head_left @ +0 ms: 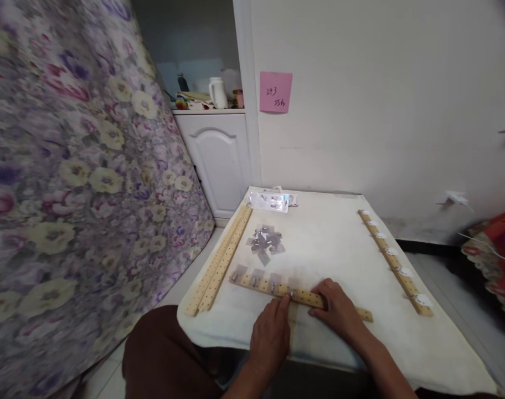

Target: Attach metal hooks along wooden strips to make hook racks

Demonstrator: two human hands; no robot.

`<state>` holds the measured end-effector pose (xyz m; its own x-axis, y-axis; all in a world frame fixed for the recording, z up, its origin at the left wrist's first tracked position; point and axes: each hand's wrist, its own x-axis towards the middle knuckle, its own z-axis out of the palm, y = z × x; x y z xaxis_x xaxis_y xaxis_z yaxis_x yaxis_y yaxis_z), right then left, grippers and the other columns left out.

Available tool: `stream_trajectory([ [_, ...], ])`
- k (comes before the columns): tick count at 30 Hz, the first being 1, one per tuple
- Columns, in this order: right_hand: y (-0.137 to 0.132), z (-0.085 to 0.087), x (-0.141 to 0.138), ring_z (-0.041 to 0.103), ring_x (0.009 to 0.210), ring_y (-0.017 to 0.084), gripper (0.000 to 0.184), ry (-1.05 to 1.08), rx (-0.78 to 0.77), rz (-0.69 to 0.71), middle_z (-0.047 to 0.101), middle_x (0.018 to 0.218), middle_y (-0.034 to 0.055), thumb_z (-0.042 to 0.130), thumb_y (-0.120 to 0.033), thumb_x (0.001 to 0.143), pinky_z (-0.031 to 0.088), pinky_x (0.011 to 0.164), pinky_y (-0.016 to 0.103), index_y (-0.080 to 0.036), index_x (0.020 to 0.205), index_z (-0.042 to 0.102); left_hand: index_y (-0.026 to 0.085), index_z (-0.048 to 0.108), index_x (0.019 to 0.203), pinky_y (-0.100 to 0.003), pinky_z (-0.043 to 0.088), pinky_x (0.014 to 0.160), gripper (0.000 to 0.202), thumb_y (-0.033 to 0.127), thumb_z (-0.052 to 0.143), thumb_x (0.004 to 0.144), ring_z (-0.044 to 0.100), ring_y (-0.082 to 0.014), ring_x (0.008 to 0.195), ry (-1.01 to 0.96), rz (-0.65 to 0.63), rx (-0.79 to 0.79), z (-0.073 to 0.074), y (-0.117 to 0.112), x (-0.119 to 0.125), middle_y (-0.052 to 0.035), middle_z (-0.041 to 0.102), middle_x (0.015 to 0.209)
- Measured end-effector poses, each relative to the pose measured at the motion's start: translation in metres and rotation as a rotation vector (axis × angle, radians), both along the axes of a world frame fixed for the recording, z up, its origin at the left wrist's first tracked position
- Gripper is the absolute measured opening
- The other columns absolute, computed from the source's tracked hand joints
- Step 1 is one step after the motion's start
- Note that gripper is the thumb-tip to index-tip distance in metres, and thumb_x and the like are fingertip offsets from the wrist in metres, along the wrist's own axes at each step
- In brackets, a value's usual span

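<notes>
From the head camera, a perforated wooden strip [304,297] lies crosswise on the near part of the white-covered table [331,244]. The right hand [338,311] lies on it, palm down, fingers loose and draped over the wood. The left hand [271,334] is just beside it, fingertips gathered at the strip's near edge by a small metal fitting [292,293]; whether they pinch it I cannot tell. Farther back sits a heap of bagged fittings [266,239]. A tagged strip [396,263] lies along the right edge and a pair of strips [221,260] along the left.
</notes>
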<state>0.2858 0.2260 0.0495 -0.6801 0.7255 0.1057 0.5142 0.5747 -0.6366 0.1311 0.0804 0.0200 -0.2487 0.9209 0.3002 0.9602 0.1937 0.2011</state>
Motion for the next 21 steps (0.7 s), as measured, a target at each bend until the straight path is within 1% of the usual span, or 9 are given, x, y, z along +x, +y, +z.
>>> stream_trajectory([
  [3,-0.005,0.000,-0.003,0.053,0.090,0.022,0.019,-0.007,-0.007,-0.024,0.058,0.090,0.0033,0.067,-0.022,0.065,0.041,0.078,0.032,-0.022,0.083,0.062,0.021,0.038,0.133,-0.032,0.051,0.086,0.055,0.007,0.041,0.080,0.057,-0.0187,0.105,0.022,-0.001,0.086,-0.006,-0.002,-0.001,-0.0080,0.060,0.115],
  [8,-0.010,-0.003,-0.011,0.053,0.089,0.023,0.019,-0.015,-0.038,-0.049,0.058,0.090,0.0033,0.067,-0.024,0.065,0.041,0.074,0.032,-0.024,0.082,0.061,0.017,0.043,0.125,-0.033,0.053,0.084,0.048,0.007,0.043,0.078,0.059,-0.0205,0.106,0.062,0.008,0.211,-0.015,-0.002,-0.003,-0.0108,0.062,0.114],
  [10,-0.013,-0.004,-0.014,0.054,0.088,0.023,0.018,-0.011,-0.032,-0.056,0.058,0.090,0.0036,0.066,-0.023,0.064,0.042,0.074,0.032,-0.024,0.082,0.061,0.015,0.044,0.122,-0.032,0.053,0.082,0.045,0.007,0.043,0.078,0.061,-0.0204,0.103,0.052,0.002,0.225,-0.016,-0.002,-0.003,-0.0118,0.062,0.112],
  [13,-0.013,-0.008,-0.013,0.054,0.088,0.023,0.018,-0.002,-0.052,-0.057,0.059,0.089,0.0036,0.067,-0.022,0.063,0.042,0.076,0.033,-0.024,0.080,0.061,0.016,0.046,0.118,-0.032,0.054,0.079,0.041,0.007,0.042,0.078,0.062,-0.0199,0.099,0.018,0.009,0.201,-0.016,-0.002,-0.003,-0.0115,0.062,0.109],
  [16,-0.004,-0.011,-0.007,0.056,0.086,0.022,0.025,0.060,-0.188,-0.013,0.060,0.089,0.0032,0.068,-0.023,0.062,0.044,0.076,0.032,-0.023,0.087,0.062,0.017,0.049,0.113,-0.032,0.054,0.077,0.037,0.006,0.041,0.079,0.062,-0.0194,0.095,0.017,0.026,0.189,-0.018,-0.003,-0.002,-0.0103,0.064,0.104],
  [18,0.006,-0.008,-0.008,0.058,0.081,0.020,0.029,0.132,-0.302,0.005,0.062,0.086,0.0034,0.064,-0.025,0.067,0.046,0.072,0.031,-0.021,0.095,0.062,0.017,0.051,0.110,-0.032,0.054,0.077,0.035,0.005,0.040,0.079,0.063,-0.0189,0.092,0.024,0.032,0.196,-0.019,-0.003,-0.001,-0.0097,0.064,0.101],
  [20,0.018,-0.001,-0.018,0.059,0.076,0.019,0.025,0.193,-0.348,0.006,0.063,0.082,0.0036,0.058,-0.027,0.074,0.046,0.069,0.030,-0.019,0.097,0.062,0.017,0.052,0.108,-0.033,0.054,0.076,0.034,0.005,0.041,0.079,0.063,-0.0190,0.089,0.007,0.026,0.186,-0.019,-0.003,-0.002,-0.0092,0.065,0.099],
  [21,0.023,0.004,-0.028,0.059,0.074,0.018,0.020,0.212,-0.332,0.006,0.063,0.078,0.0033,0.055,-0.028,0.076,0.045,0.068,0.029,-0.018,0.093,0.062,0.017,0.053,0.107,-0.033,0.054,0.075,0.033,0.005,0.041,0.078,0.063,-0.0193,0.088,-0.008,0.021,0.175,-0.019,-0.003,-0.002,-0.0091,0.065,0.098],
])
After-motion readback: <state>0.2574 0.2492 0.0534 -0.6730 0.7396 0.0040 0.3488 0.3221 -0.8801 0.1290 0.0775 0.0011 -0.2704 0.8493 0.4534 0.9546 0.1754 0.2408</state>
